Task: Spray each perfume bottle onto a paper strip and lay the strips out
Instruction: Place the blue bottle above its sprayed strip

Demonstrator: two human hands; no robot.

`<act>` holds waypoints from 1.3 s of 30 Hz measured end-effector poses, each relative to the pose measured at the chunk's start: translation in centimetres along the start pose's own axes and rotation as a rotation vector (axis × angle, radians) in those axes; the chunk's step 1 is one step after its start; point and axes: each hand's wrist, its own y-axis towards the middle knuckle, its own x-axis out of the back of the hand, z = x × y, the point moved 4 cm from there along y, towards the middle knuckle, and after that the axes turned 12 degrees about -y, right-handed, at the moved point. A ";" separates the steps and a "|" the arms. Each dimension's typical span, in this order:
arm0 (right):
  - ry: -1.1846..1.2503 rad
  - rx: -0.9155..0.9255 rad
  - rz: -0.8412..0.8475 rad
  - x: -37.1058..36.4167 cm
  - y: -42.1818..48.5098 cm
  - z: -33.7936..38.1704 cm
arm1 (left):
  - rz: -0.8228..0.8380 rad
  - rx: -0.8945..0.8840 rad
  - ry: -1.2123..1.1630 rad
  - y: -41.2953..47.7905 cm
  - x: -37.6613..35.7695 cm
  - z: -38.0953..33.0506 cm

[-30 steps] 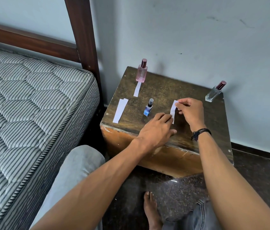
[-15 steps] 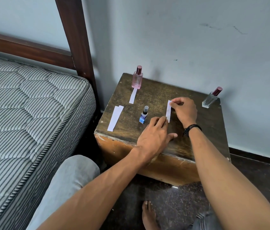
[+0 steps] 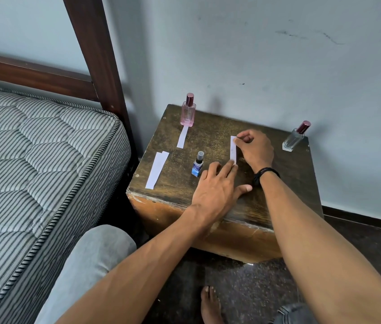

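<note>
On the wooden box table [image 3: 285,183] stand a pink perfume bottle [image 3: 188,113] at the back left, a clear bottle [image 3: 295,136] at the back right and a small blue bottle [image 3: 197,164] near the middle. One paper strip [image 3: 182,137] lies in front of the pink bottle. A second strip [image 3: 233,149] lies right of the blue bottle; my right hand [image 3: 256,149] pinches its far end and the straight fingers of my left hand [image 3: 217,185] press its near end. Spare strips [image 3: 157,169] lie at the table's left edge.
A bed with a striped mattress [image 3: 32,171] and a dark wooden post [image 3: 96,54] stands left of the table. The wall [image 3: 255,54] is right behind the table. My knee [image 3: 98,253] and bare foot [image 3: 210,305] are on the dark floor below.
The strip between my hands has come down to lie flat on the table beside the blue bottle. The camera moved slightly; the bottles and other strips stayed put.
</note>
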 end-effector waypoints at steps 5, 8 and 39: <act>-0.022 0.031 -0.018 0.0 0.2 0.2 | -0.005 0.054 -0.048 0.6 0.1 0.2; -0.043 0.037 -0.035 -0.1 0.3 0.0 | 0.013 0.058 -0.041 0.6 0.1 0.1; 0.174 0.023 -0.097 -0.1 0.6 -0.7 | 0.024 0.087 -0.082 0.6 0.2 0.0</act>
